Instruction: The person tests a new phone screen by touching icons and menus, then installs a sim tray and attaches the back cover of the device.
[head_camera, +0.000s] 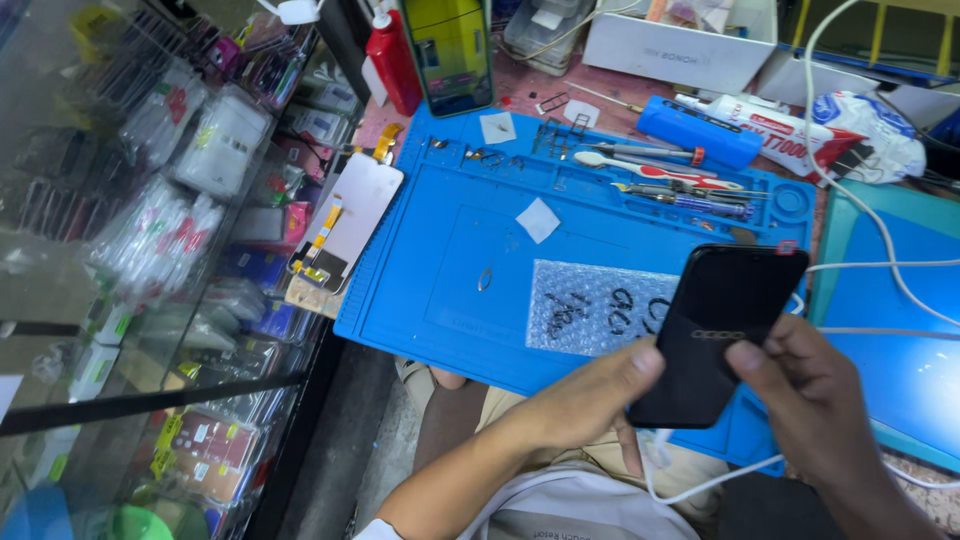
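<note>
Both the left hand (590, 400) and right hand (810, 395) close their fingers on a black phone (715, 335).

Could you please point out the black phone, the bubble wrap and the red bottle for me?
Black phone (725, 310), head view, middle of its dark face.
Bubble wrap (590, 305), head view, centre of the sheet.
Red bottle (395, 62), head view, middle of its body.

A dark phone screen (722, 330) is held over a blue mat. A detached white display panel (350, 225) lies at the mat's left edge. A bubble-wrap pouch (590, 305) rests beneath the phone. Clear packets (215, 140) are stacked behind glass.
</note>
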